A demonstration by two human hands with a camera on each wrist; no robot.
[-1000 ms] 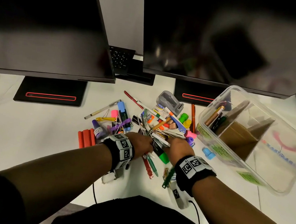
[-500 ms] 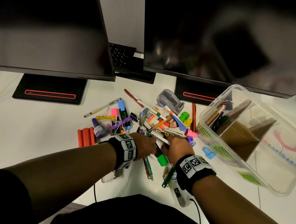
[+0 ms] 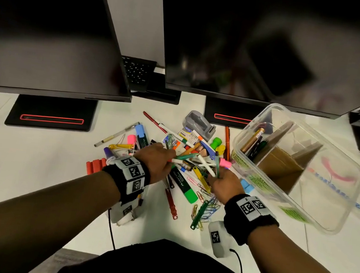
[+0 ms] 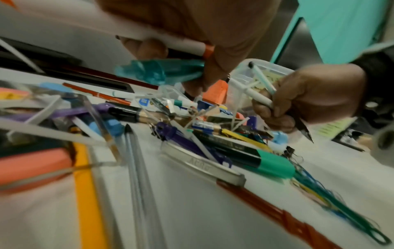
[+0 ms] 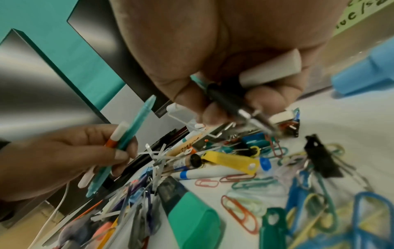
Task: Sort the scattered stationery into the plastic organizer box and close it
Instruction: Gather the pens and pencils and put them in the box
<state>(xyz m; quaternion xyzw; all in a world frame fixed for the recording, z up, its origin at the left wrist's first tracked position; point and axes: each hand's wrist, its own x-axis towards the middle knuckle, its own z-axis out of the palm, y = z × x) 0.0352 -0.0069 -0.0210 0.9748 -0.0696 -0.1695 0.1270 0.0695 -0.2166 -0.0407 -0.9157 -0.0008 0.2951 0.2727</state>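
Note:
A heap of stationery lies on the white desk between my hands. My left hand grips a teal pen and a white pen with an orange band just above the heap. My right hand grips several pens, among them a white one, a teal one and a black one. The clear plastic organizer box stands open to the right, with cardboard dividers and a few pens in one corner.
Two monitors overhang the back of the desk. A grey tape dispenser, a green highlighter, red markers, paper clips and a blue cap lie around the heap.
Both hands have risen off the heap with pens in their grip and drawn apart. The green highlighter and red pen they covered now show.

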